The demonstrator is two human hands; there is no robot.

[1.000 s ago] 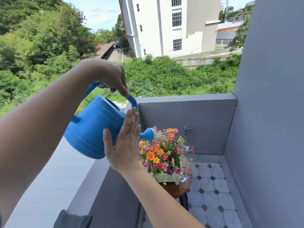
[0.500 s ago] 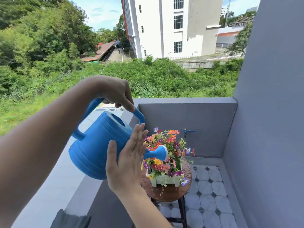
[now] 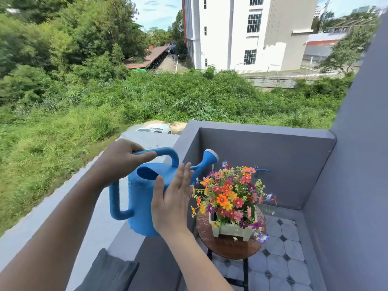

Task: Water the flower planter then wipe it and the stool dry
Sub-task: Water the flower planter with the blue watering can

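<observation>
A blue watering can (image 3: 142, 196) is held nearly upright above the balcony ledge, its spout rose raised and a thin drip falling from it. My left hand (image 3: 121, 158) grips the can's top handle. My right hand (image 3: 171, 198) lies flat, fingers together, against the can's side. A white planter (image 3: 233, 228) full of orange, red and purple flowers stands on a round wooden stool (image 3: 228, 246) to the right of the can, below the spout.
A grey cloth (image 3: 109, 271) lies on the grey balcony ledge (image 3: 100, 225) near me. A blue tap (image 3: 261, 170) sticks out of the far parapet wall. Grey walls close the corner; the floor (image 3: 281, 265) is tiled.
The can has tipped back from pouring to nearly upright, its spout lifted off the flowers. Both hands came lower with it, and the view tilted down.
</observation>
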